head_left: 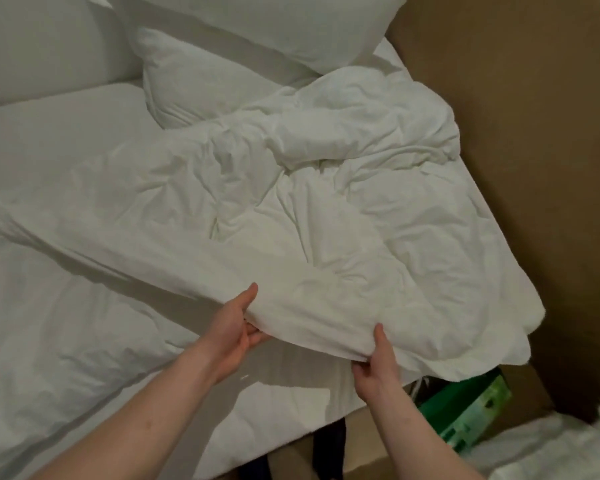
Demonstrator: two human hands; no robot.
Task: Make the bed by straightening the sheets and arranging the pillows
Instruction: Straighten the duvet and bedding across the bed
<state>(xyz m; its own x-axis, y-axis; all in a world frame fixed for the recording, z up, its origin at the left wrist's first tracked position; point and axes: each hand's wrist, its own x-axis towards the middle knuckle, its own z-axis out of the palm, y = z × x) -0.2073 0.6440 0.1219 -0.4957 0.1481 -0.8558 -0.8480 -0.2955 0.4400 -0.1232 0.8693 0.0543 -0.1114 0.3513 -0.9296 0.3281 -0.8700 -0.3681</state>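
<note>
The rumpled duvet (326, 216) on the bed is pinched at its near edge by the left hand (238, 327) and right hand (374, 368), little straightened, pillows (222, 74) unarranged.

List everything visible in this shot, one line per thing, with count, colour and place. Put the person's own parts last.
duvet: one, white, crumpled across the bed's middle and right, its near edge lifted
pillows: two, white, stacked at the head of the bed, top centre
sheet: one, white, covering the mattress at left and under the lifted duvet
floor: tan, along the right side of the bed
green box: one, green, on the floor beside the bed's near right corner
white bundle: one, white, bottom right corner, too blurred to identify
left hand: one, grips the duvet's near edge, thumb on top
right hand: one, grips the same edge further right, thumb on top
</note>
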